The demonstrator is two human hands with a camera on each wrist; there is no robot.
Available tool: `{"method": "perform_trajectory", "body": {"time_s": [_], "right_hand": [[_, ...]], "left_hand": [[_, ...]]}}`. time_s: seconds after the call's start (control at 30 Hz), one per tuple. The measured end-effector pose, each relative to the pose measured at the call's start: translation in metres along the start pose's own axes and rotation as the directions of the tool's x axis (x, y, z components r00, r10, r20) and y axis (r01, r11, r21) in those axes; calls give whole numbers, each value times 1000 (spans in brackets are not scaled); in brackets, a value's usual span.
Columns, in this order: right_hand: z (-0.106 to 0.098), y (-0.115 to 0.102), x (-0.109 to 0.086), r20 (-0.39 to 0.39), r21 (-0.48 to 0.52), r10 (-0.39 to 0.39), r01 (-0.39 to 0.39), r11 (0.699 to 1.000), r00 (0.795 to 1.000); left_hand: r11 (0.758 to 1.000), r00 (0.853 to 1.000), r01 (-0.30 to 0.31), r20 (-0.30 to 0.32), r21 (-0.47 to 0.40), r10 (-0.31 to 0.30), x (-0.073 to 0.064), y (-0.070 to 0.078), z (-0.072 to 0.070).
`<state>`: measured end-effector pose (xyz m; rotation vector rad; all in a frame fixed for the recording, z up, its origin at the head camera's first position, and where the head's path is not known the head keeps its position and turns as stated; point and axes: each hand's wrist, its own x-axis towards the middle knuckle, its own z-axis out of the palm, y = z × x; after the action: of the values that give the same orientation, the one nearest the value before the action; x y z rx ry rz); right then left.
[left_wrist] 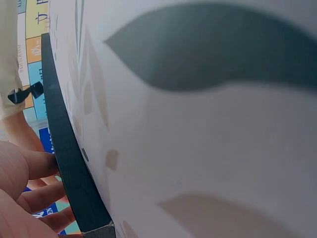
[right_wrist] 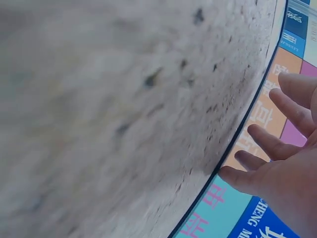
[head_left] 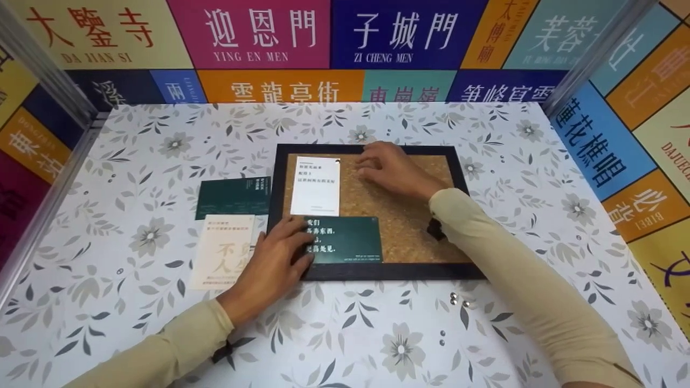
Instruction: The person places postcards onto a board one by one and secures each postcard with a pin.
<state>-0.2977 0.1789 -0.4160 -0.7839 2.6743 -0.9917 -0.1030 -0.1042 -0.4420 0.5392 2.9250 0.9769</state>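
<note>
A cork board (head_left: 409,231) in a black frame (head_left: 372,272) lies on the table. My left hand (head_left: 275,258) reaches over its lower left side, fingers spread and relaxed, fingertips at the left end of a dark green card (head_left: 350,240) with white writing. Above that card sits a white card (head_left: 315,186) with a small dark dot at its top right corner. My right hand (head_left: 393,170) hovers over the upper part of the cork, right of the white card. In the right wrist view, its fingers (right_wrist: 277,141) are loosely extended with nothing between them.
Left of the board, another dark green card (head_left: 234,196) is partly overlapped by a cream card (head_left: 221,253) with gold writing. Several small shiny metal pieces (head_left: 459,300) lie below the board's lower right. Colourful panels with large characters (head_left: 264,32) wall in the table.
</note>
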Motion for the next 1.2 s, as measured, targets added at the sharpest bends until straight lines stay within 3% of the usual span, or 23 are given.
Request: {"method": "perform_trajectory", "body": {"time_s": [0.2, 0.47, 1.2], "right_hand": [[-4, 3, -23, 5, -28, 63, -63, 998, 998], [-5, 9, -43, -13, -88, -16, 15, 996, 1000], [-1, -2, -76, -66, -23, -14, 13, 1000, 998]], "left_hand": [[1000, 1000, 17, 14, -3, -17, -1, 0, -1], [1000, 1000, 7, 13, -2, -7, 0, -1, -2], [999, 999, -38, -16, -8, 37, 1, -2, 1]]}}
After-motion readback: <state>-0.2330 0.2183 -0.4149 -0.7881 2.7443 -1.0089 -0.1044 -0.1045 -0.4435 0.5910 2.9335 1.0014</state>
